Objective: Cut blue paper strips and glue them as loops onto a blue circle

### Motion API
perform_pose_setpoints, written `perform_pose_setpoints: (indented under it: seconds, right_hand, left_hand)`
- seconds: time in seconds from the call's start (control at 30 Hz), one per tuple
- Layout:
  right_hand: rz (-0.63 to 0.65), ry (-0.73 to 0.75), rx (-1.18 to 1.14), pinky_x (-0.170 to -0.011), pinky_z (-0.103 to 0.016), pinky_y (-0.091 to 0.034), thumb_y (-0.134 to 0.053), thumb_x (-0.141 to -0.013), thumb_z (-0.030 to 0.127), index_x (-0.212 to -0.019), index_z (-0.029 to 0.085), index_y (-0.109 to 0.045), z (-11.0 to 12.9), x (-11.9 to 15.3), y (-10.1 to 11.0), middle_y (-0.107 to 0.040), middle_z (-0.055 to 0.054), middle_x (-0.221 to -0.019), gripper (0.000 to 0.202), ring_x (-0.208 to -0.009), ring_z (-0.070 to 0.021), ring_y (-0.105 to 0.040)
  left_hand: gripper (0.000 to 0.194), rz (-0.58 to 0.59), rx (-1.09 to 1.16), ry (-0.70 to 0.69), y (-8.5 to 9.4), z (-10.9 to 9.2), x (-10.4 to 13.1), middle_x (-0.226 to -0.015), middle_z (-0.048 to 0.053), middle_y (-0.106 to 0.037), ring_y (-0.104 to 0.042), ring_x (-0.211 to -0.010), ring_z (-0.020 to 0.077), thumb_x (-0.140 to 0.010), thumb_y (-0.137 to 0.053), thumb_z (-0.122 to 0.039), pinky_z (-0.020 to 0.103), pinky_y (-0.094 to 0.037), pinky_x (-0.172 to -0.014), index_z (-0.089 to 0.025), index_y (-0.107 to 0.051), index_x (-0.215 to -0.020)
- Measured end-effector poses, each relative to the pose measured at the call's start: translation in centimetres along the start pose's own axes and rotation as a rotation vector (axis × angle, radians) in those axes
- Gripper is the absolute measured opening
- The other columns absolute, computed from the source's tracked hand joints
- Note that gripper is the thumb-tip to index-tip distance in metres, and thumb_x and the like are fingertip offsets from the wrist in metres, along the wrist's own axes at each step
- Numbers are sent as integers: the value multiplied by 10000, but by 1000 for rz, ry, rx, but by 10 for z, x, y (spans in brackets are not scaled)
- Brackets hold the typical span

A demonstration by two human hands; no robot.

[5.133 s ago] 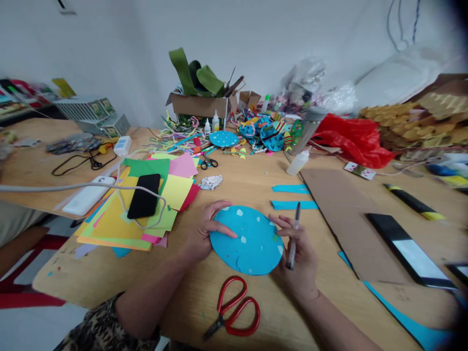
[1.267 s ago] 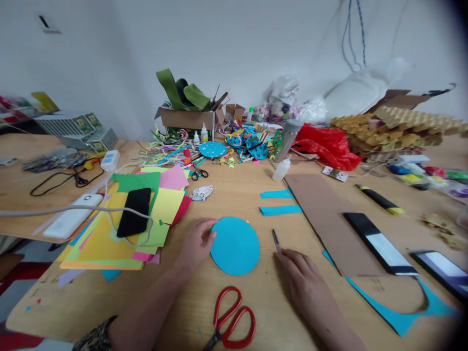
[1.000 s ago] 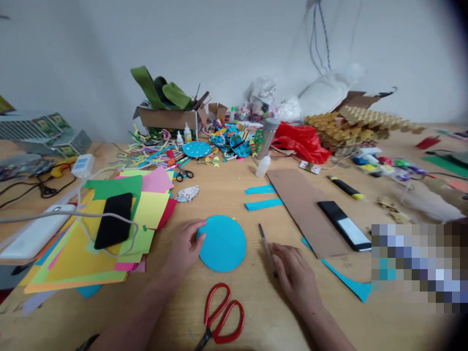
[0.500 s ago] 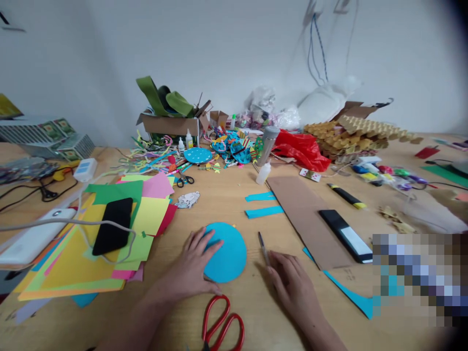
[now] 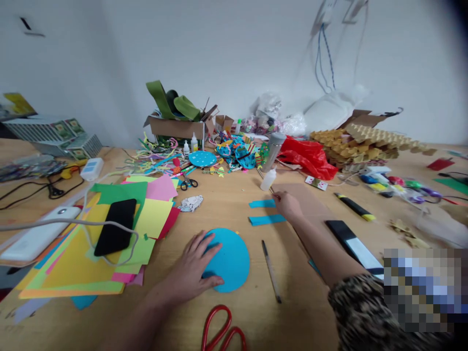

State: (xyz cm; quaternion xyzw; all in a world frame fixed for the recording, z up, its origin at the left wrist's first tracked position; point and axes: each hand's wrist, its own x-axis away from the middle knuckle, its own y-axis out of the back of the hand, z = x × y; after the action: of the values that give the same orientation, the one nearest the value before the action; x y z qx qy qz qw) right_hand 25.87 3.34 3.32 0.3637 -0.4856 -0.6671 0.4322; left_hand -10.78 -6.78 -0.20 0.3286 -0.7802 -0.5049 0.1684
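My left hand (image 5: 193,265) rests with spread fingers on the left part of a blue paper circle (image 5: 232,261). Farther out on the right, my right hand (image 5: 288,205) has its fingers pinched on a thin stick (image 5: 271,190) by the corner of a brown cardboard piece (image 5: 302,192). Two blue paper strips (image 5: 266,220) lie just left of that hand. A pen (image 5: 271,271) lies on the table right of the circle. Red-handled scissors (image 5: 219,326) are nearest me, their blades out of view.
Stacked coloured paper (image 5: 78,243) with a black phone (image 5: 116,226) lies at the left. A white glue bottle (image 5: 268,179) stands behind my right hand. A cutter (image 5: 354,207) and a black and white device (image 5: 353,243) lie at the right. Craft scraps and egg trays (image 5: 351,146) fill the back.
My right hand has left the pen and reached forward to the stick at the cardboard's corner. My left hand stays on the circle. The view has shifted slightly.
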Motion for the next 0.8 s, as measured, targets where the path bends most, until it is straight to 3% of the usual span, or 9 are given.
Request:
perform_pose_setpoints:
  seconds: [0.1,0.23,0.47,0.63,0.8]
  right_hand:
    - [2,-90,43,-781,-329,-473,-428,-908,202,-1099,129,-701,4,-28,-16,-672,-195,-1133,341,-1023,-299,-649]
    - [18,-159,89,-802,-359,-478,-445,-889,193,-1072,93,-698,6,-40,-28,-661,-233,-1121,328,-1043,-322,-639]
    - [60,-223,70,-773,-342,-493,-509,-830,175,-1043,80,-704,9,-42,-17,-675,-241,-1070,304,-1007,-303,-654]
    - [30,-293,-16,-724,-354,-499,-537,-813,243,-898,77,-726,4,-22,-3,-696,-247,-968,266,-964,-330,-665]
    - [4,-314,-187,-577,-327,-495,-501,-820,266,-684,120,-655,-28,35,15,-673,-160,-653,252,-700,-283,-685]
  left_hand:
    - [630,-53,-12,10,-2,2,1,-1552,101,-295,-177,-1444,322,-905,-456,-584,549,-281,-1137,-250,-402,-1437]
    - [591,-78,-27,9,-3,1,0,-1544,98,-312,-197,-1439,313,-919,-457,-550,536,-297,-1134,-251,-417,-1426]
    - [581,-43,-8,29,0,0,0,-1540,111,-317,-205,-1435,323,-926,-437,-550,548,-290,-1136,-237,-437,-1416]
    - [605,-35,-12,31,1,-1,0,-1539,116,-318,-207,-1435,323,-919,-442,-561,551,-273,-1142,-226,-427,-1422]
    - [650,-31,-11,43,2,-3,-2,-1532,125,-332,-211,-1436,323,-888,-499,-575,537,-246,-1156,-207,-424,-1419]
